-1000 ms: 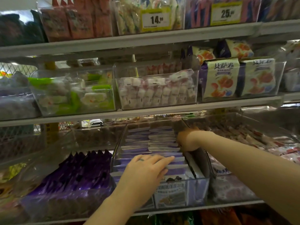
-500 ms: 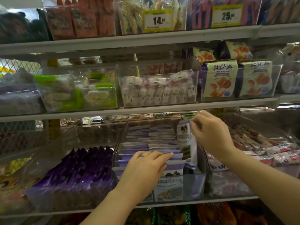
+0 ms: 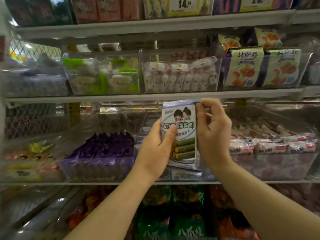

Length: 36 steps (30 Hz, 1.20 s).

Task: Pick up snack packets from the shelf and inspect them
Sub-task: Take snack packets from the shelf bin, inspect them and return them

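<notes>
Gripping one upright snack packet [image 3: 180,129] between left hand [image 3: 155,149] and right hand [image 3: 213,134]

We see a white snack packet [image 3: 186,118] edged in lilac, printed with two dark-haired cartoon figures and green rolls with yellow ends. We also see deep purple packets [image 3: 110,144], cream packets [image 3: 245,66] with orange prints, and a yellow price tag [image 3: 185,5].

1. The packet [image 3: 180,125] has both side edges tucked under the left hand [image 3: 155,149] and right hand [image 3: 213,135], and its small print's too blurry.
2. The price tag [image 3: 184,6] up top gets chopped by the frame.
</notes>
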Each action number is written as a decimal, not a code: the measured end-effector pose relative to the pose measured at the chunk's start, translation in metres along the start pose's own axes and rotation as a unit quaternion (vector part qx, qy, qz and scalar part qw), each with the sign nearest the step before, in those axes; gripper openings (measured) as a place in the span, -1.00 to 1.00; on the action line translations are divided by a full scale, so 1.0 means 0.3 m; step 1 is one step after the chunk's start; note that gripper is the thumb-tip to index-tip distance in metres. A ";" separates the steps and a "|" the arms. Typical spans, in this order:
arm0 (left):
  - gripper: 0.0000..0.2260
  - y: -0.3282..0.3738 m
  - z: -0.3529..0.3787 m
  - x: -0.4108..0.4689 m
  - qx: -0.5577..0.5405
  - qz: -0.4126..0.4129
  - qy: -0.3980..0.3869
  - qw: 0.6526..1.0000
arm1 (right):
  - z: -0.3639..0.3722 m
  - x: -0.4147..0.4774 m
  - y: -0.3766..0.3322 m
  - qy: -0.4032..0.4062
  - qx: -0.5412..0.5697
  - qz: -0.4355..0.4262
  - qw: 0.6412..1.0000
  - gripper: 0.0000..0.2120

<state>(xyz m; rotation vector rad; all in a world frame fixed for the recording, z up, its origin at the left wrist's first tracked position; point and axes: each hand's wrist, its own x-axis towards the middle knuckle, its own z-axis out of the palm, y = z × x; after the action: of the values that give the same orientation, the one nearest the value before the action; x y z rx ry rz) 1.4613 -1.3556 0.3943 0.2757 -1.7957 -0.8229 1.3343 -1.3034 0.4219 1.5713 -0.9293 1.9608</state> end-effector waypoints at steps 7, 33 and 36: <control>-0.66 -0.142 -0.202 -0.258 0.064 -0.005 0.123 0.990 | 0.188 -0.275 -0.055 -0.164 0.239 0.264 0.920 -0.72; -0.75 -0.471 -0.441 -0.654 -0.137 -0.302 0.314 0.890 | 0.493 -0.857 0.061 -0.379 0.363 0.599 0.605 -0.57; -0.77 -0.461 -0.472 -0.647 -0.215 -0.304 0.338 0.865 | 0.446 -0.845 0.074 -0.504 0.345 0.516 0.601 -0.65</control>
<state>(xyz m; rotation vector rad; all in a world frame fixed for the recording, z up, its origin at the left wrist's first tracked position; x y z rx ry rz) 1.6356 -1.4061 0.1850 0.7535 -0.8218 -1.3386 1.4683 -1.4027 0.1875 3.3426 -2.0223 2.0666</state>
